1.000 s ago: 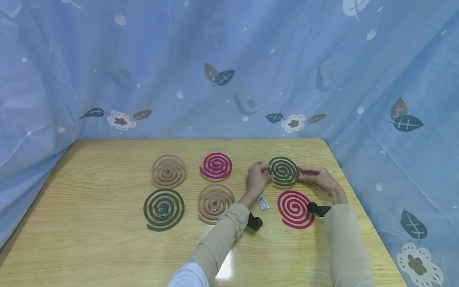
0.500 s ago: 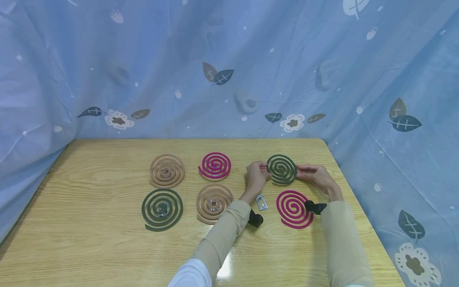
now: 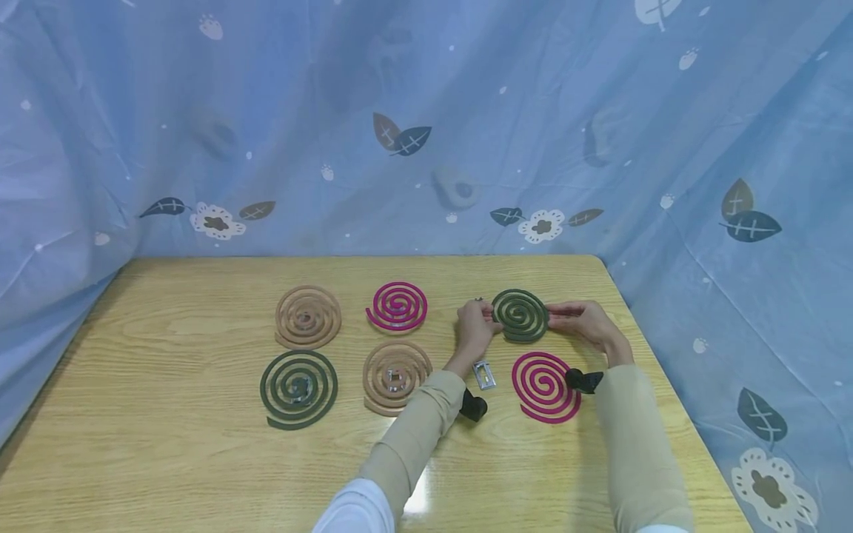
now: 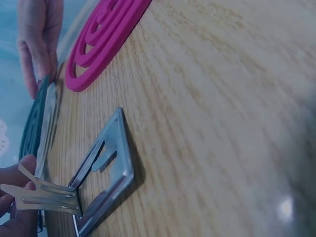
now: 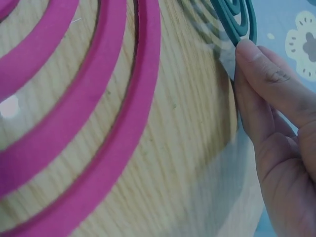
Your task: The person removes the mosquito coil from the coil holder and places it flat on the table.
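Note:
Both hands hold a dark green mosquito coil [image 3: 520, 315] at the table's back right. My left hand [image 3: 474, 327] pinches its left edge, and my right hand [image 3: 589, 326] pinches the right edge between thumb and fingers [image 5: 252, 52]. In the right wrist view the coil [image 5: 232, 22] is raised over the wood. A small grey metal tip [image 3: 478, 299] shows just beyond the left fingers. Near the left wrist lies a silver metal coil stand [image 3: 484, 375], its bent-up tab [image 4: 47, 196] overlapping the left fingers in the left wrist view. A pink coil [image 3: 546, 387] lies nearer, by the right forearm.
On the left half sit two tan coils [image 3: 308, 317], one partly behind the left sleeve, another pink coil [image 3: 397, 306] and another green coil [image 3: 298, 389], with metal stands showing at their centres. A blue patterned curtain [image 3: 300, 133] surrounds the wooden table [image 3: 166, 370].
The head view has shifted slightly, so everything sits a little further left. Both hands keep hold of the green coil, with hardly any other movement.

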The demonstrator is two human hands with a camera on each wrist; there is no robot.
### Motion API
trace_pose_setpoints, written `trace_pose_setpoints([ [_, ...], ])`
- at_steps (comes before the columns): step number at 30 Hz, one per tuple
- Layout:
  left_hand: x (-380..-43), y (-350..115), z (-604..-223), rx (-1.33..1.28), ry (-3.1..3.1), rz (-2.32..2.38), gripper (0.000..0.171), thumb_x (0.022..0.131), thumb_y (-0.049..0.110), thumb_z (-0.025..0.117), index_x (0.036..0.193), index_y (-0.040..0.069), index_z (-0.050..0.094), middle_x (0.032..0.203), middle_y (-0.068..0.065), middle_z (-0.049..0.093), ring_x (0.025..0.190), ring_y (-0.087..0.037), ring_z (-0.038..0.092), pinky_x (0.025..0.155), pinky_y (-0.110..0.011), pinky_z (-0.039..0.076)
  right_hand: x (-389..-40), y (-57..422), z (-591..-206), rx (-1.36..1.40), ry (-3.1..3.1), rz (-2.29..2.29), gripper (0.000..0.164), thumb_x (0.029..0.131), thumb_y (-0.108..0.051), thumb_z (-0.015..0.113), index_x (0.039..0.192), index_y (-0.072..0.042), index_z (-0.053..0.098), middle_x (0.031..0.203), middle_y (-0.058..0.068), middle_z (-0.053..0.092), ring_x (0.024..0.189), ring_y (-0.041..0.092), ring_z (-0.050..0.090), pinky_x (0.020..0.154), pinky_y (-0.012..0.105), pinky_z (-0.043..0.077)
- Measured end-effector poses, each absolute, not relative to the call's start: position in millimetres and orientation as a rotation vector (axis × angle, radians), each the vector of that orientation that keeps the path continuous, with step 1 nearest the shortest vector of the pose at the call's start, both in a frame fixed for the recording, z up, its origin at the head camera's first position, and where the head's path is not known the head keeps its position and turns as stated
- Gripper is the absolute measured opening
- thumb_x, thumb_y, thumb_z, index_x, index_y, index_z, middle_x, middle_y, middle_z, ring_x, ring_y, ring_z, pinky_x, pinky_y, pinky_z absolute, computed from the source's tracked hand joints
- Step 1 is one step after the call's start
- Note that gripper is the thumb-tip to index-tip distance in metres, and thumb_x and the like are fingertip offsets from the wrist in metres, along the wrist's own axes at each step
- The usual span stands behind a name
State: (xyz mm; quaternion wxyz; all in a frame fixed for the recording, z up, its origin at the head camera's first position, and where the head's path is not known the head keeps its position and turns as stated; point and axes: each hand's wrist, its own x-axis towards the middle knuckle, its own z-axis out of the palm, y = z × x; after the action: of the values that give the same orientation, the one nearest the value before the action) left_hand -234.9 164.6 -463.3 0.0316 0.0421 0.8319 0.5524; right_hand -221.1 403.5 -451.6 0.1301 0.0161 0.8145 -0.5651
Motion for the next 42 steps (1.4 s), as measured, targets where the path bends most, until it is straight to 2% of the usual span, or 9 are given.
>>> trace_pose_setpoints([
  [5, -235, 165, -463, 0.143, 2.591, 1.649, 0.033, 0.072, -0.004, 0.080, 0.104, -0.002, 0.071, 0.093, -0.011, 0.069, 0.080, -0.016, 0.065, 0.070, -0.021, 0.056, -223, 401, -446, 0.042, 2.363, -1.572, 0.048, 0.089, 0.004, 0.062, 0.133, 0.014, 0.045, 0.122, 0.031, 0.058, 0.093, 0.008, 0.067, 0.086, 0.026, 0.056],
  [12, -236, 167, -463, 0.143, 2.569, 1.632, 0.034, 0.074, -0.004, 0.078, 0.107, -0.002, 0.070, 0.093, -0.010, 0.066, 0.077, -0.014, 0.061, 0.065, -0.020, 0.054, -227, 396, -440, 0.018, 2.426, -1.454, 0.043, 0.090, 0.006, 0.060, 0.130, 0.015, 0.047, 0.120, 0.033, 0.058, 0.091, 0.012, 0.068, 0.085, 0.026, 0.056],
  [19, -237, 168, -465, 0.137, 2.579, 1.609, 0.034, 0.075, -0.003, 0.078, 0.107, -0.001, 0.070, 0.094, -0.009, 0.065, 0.080, -0.014, 0.061, 0.068, -0.023, 0.055, -228, 394, -441, 0.044, 2.450, -1.419, 0.045, 0.088, 0.005, 0.064, 0.129, 0.016, 0.049, 0.114, 0.030, 0.062, 0.088, 0.012, 0.067, 0.082, 0.021, 0.056],
  [27, -239, 168, -465, 0.162, 2.606, 1.601, 0.032, 0.074, -0.002, 0.079, 0.105, -0.001, 0.071, 0.089, -0.008, 0.066, 0.077, -0.012, 0.060, 0.066, -0.022, 0.054, -231, 393, -443, 0.078, 2.450, -1.422, 0.049, 0.085, 0.005, 0.068, 0.129, 0.015, 0.049, 0.113, 0.028, 0.061, 0.082, 0.006, 0.062, 0.077, 0.018, 0.056],
  [36, -239, 169, -468, 0.169, 2.628, 1.583, 0.031, 0.073, -0.001, 0.081, 0.102, -0.001, 0.070, 0.091, -0.007, 0.063, 0.079, -0.013, 0.061, 0.066, -0.019, 0.053, -229, 393, -446, 0.098, 2.439, -1.470, 0.050, 0.084, 0.005, 0.069, 0.128, 0.016, 0.049, 0.095, 0.012, 0.069, 0.078, 0.005, 0.064, 0.074, 0.018, 0.056],
  [42, -240, 170, -468, 0.166, 2.643, 1.568, 0.029, 0.074, -0.001, 0.080, 0.101, -0.001, 0.071, 0.091, -0.007, 0.063, 0.078, -0.013, 0.060, 0.065, -0.019, 0.053, -230, 392, -444, 0.093, 2.452, -1.442, 0.050, 0.085, 0.002, 0.069, 0.129, 0.015, 0.049, 0.102, 0.017, 0.067, 0.080, 0.006, 0.063, 0.075, 0.018, 0.056],
])
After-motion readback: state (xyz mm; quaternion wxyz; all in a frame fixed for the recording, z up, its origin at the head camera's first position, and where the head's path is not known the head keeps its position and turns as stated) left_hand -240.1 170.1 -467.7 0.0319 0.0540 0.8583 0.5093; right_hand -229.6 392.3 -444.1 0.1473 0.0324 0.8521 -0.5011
